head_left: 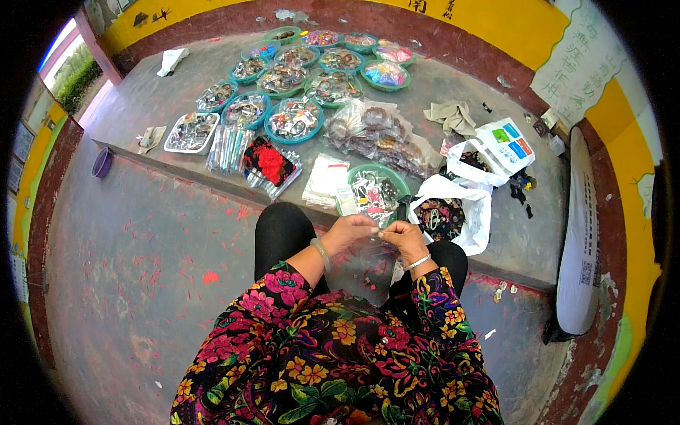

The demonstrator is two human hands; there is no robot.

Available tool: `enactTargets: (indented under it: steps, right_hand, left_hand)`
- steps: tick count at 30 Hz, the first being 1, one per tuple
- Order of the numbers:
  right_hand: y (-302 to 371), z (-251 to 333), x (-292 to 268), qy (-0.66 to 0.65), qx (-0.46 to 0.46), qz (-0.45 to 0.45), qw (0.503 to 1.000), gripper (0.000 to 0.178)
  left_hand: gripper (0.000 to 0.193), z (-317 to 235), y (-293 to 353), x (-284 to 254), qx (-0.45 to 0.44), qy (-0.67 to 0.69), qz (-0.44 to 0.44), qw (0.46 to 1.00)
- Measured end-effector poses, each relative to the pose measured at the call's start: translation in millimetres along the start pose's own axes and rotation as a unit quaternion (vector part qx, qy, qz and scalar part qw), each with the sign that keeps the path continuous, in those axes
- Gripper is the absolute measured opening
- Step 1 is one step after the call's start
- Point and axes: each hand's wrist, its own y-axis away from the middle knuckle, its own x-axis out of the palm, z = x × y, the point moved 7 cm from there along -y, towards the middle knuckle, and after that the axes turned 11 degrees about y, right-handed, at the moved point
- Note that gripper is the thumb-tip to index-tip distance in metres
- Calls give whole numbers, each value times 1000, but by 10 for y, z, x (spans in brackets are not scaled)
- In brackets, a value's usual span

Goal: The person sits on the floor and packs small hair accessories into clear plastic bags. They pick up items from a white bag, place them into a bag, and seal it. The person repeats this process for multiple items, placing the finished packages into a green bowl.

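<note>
Both hands meet over my lap, fingertips pinched close together. Between them a clear plastic bag (363, 268) hangs down, its top edge at the fingers. My left hand (351, 232), with a pale bangle at the wrist, is closed on one side of that edge. Closed on the other side is my right hand (405, 238), which wears a silver bracelet. Any small piece between the fingertips is too small to make out. Just beyond the hands stands a green basin (405, 185) of small white and red pieces. Flat white packets (326, 180) lie left of it.
Several basins (295, 120) of small goods fill the raised concrete ledge (496, 234). Nearer lie clear bags of brown items (379, 134), a red and black cloth (270, 161) and long packets (228, 150). White plastic bags (476, 225) stand at right, near a tall white panel (577, 241).
</note>
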Motion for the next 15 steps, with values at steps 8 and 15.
enactTargets:
  steps: [8, 15]
  right_hand:
    - [11, 52, 23, 60, -23, -6, 998, 12]
    - [-13, -13, 54, 38, -15, 5, 999, 10]
  left_hand:
    - [18, 92, -59, -26, -1, -13, 19, 1000]
    - [12, 47, -67, -110, 53, -34, -47, 997]
